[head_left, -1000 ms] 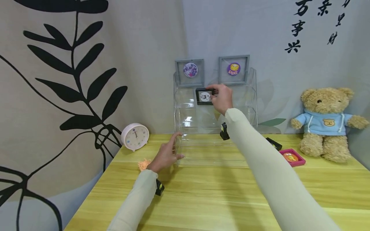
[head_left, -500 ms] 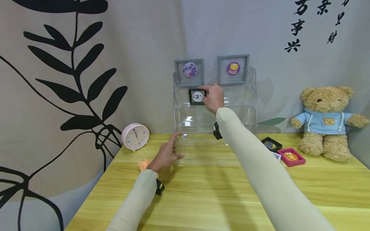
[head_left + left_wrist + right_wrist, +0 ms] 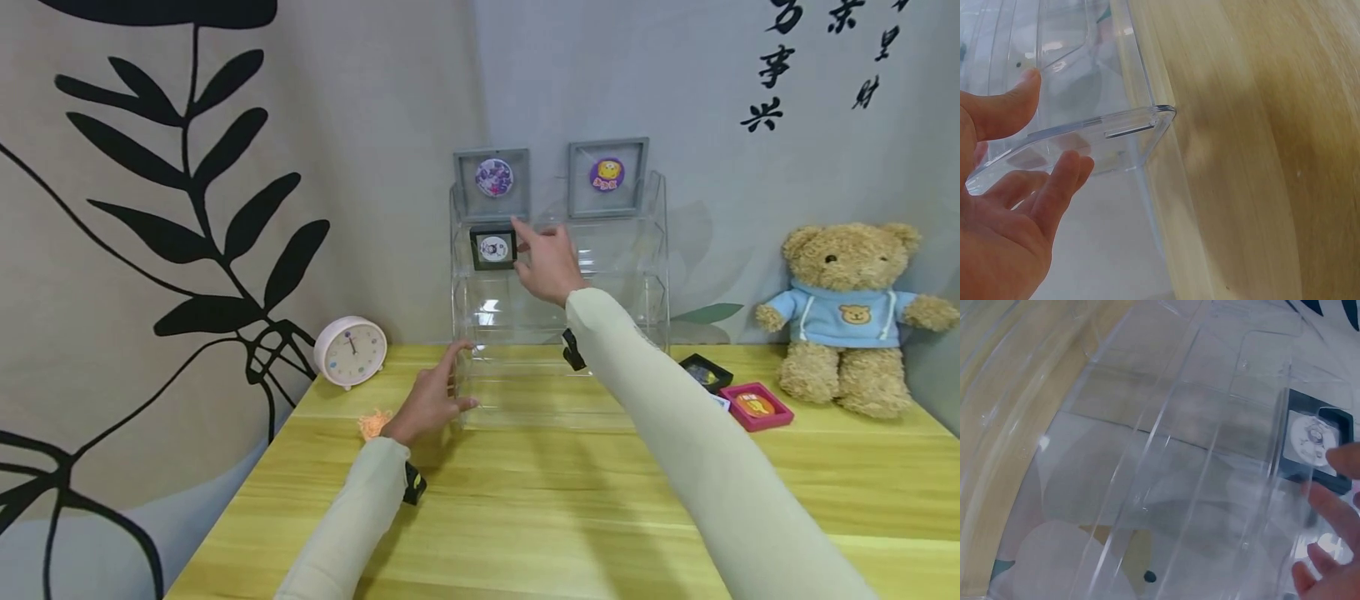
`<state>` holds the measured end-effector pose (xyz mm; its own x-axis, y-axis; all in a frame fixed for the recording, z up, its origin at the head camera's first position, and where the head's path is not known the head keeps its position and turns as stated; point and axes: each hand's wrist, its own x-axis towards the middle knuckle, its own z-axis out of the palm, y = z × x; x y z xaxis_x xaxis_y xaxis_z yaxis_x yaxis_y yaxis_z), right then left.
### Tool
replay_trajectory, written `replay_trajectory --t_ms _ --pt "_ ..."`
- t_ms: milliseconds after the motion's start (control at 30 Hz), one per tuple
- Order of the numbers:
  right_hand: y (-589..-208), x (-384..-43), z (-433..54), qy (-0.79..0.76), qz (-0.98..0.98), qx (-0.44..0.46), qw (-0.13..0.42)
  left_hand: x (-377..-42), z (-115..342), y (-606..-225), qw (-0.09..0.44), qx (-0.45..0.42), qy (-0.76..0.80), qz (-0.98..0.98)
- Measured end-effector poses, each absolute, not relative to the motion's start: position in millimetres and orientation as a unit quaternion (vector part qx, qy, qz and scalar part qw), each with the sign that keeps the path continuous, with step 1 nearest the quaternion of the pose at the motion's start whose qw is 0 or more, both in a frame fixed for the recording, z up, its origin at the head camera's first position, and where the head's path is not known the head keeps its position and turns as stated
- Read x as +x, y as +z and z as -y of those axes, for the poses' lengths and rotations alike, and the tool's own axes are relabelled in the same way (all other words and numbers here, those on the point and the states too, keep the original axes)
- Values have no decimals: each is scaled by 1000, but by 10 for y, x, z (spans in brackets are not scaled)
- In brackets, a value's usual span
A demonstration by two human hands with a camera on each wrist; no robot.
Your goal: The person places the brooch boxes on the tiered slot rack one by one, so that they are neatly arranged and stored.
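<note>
A clear acrylic tiered display rack (image 3: 555, 354) stands on the wooden table. My left hand (image 3: 429, 406) holds its left side; in the left wrist view the thumb (image 3: 1019, 103) and the fingers (image 3: 1060, 194) lie on opposite sides of the clear side panel. A small black-framed display case (image 3: 493, 249) with a round white badge stands on the tier below the top, at the left. My right hand (image 3: 551, 262) is just right of it, fingers spread, thumb and forefinger close to its right edge. Two grey-framed badge cases (image 3: 467, 200) (image 3: 645, 179) stand on the top tier.
A pink clock (image 3: 350, 352) and an orange fuzzy thing (image 3: 373, 424) are left of the rack. At right lie a black case (image 3: 706, 372), a magenta case (image 3: 756, 407) and a partly hidden white one. A teddy bear (image 3: 847, 321) sits beyond them.
The black-framed case has slid left along its tier to below the left grey case. My right hand moved left with it, and its fingers have now come off the case. My left hand stays put.
</note>
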<state>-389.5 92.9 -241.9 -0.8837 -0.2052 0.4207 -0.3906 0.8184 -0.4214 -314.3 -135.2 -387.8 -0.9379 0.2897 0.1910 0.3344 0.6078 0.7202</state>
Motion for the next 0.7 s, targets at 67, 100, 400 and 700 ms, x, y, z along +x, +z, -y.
replay_trajectory --t_ms 67,100,400,700 --pt "-2418 -3850 -956 253 935 172 177 -3140 1355 -3881 29 -173 -409 895" --pt "-2416 -3821 -976 252 935 177 177 -3140 1358 -3884 29 -173 -409 896" --pt "-2464 -3465 -1468 198 923 255 207 -3135 1349 -3891 28 -174 -410 895" --pt "-2640 -2987 -2254 200 935 244 161 -3117 1352 -3878 27 -170 -409 896"
